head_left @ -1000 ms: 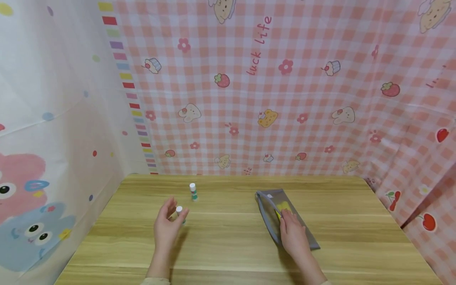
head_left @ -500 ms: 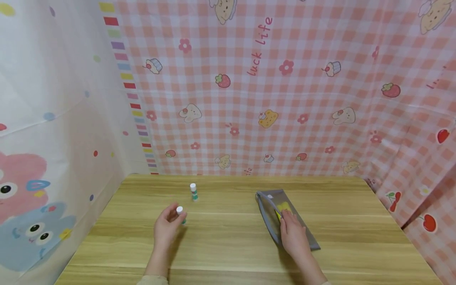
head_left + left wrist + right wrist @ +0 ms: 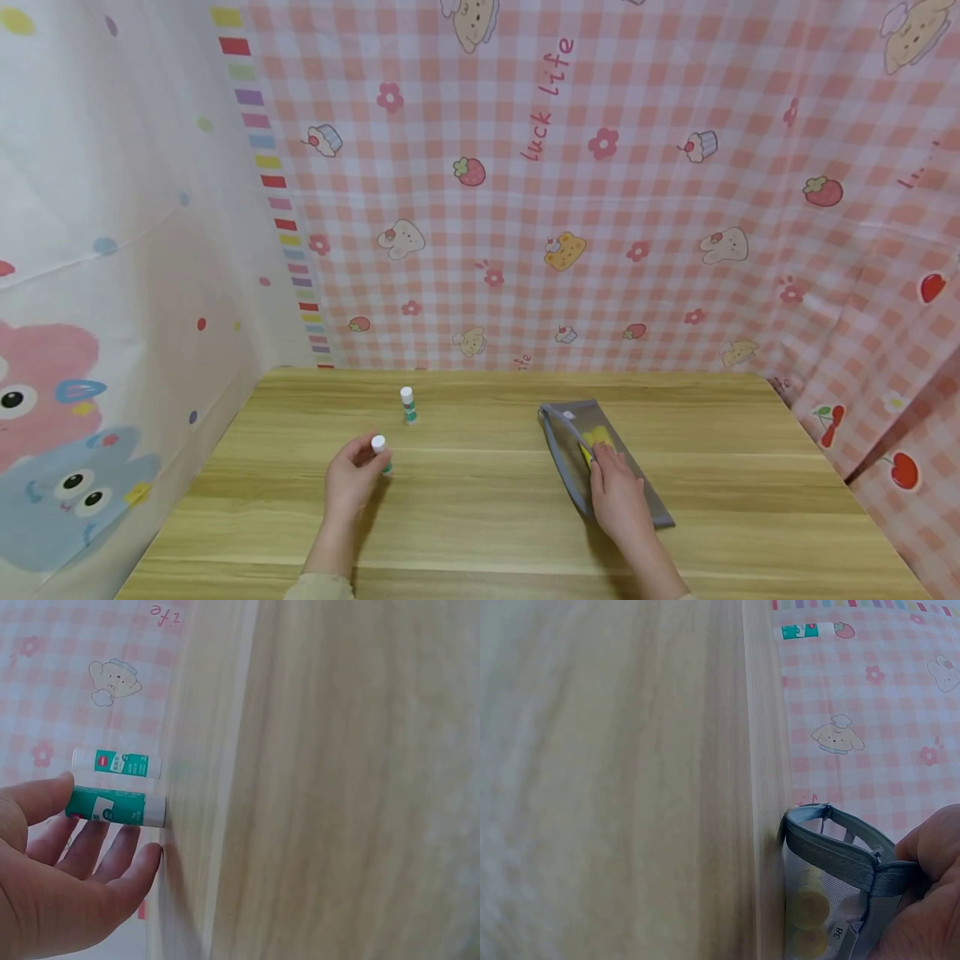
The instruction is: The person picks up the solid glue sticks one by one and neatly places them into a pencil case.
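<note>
A: State the condition of the hands.
B: The left hand (image 3: 351,477) is nearly closed, thumb and fingers pinching a glue stick (image 3: 378,444). The right hand (image 3: 619,493) grips the rim of a grey mesh pouch (image 3: 570,462) between thumb and fingers.
A: Locate both items.
B: The held glue stick stands with its white cap up in the left half of the tabletop (image 3: 480,525); base contact cannot be confirmed. The pouch lies right of centre, zip rim gaping toward the left edge, yellow contents (image 3: 597,435) showing.
A: Other items on the surface?
B: A second glue stick (image 3: 408,406), upright, just beyond the first and closer to the far edge.
A: Describe the surface and enclosure.
B: The surface is light wood-grain, its streaks parallel to the far edge. Behind that edge hangs a pink gingham curtain (image 3: 480,200) printed with strawberries, cupcakes and "luck life". A white cloth (image 3: 150,292) with cartoon figures flanks the left edge; gingham cloth (image 3: 885,333) with cherries flanks the right.
</note>
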A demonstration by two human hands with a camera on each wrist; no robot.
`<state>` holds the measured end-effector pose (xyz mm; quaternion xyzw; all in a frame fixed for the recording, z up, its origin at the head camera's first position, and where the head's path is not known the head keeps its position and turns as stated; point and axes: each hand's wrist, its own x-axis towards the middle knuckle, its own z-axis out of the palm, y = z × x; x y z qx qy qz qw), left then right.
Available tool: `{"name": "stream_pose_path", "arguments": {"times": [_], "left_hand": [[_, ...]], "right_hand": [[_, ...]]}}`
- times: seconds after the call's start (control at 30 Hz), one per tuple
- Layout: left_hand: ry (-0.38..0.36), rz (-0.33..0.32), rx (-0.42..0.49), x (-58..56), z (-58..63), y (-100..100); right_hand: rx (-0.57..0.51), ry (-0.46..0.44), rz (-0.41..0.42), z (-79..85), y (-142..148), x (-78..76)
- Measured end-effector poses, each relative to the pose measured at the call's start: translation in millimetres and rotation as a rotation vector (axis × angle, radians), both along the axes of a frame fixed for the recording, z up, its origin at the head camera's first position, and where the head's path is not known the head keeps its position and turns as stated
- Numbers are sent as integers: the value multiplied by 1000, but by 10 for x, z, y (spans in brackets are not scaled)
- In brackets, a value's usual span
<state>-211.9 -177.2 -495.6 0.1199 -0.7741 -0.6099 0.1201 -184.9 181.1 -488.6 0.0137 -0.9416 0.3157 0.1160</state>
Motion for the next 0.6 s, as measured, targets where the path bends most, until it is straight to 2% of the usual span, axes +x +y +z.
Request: {"name": "stream_pose_path", "arguments": {"times": [0.33, 0.6], "left_hand": [[-32, 12, -58, -19, -21, -25], [-46, -1, -12, -10, 7, -28]], "right_hand": [[-1, 1, 0, -6, 3, -5], [2, 7, -4, -21, 4, -10]]}}
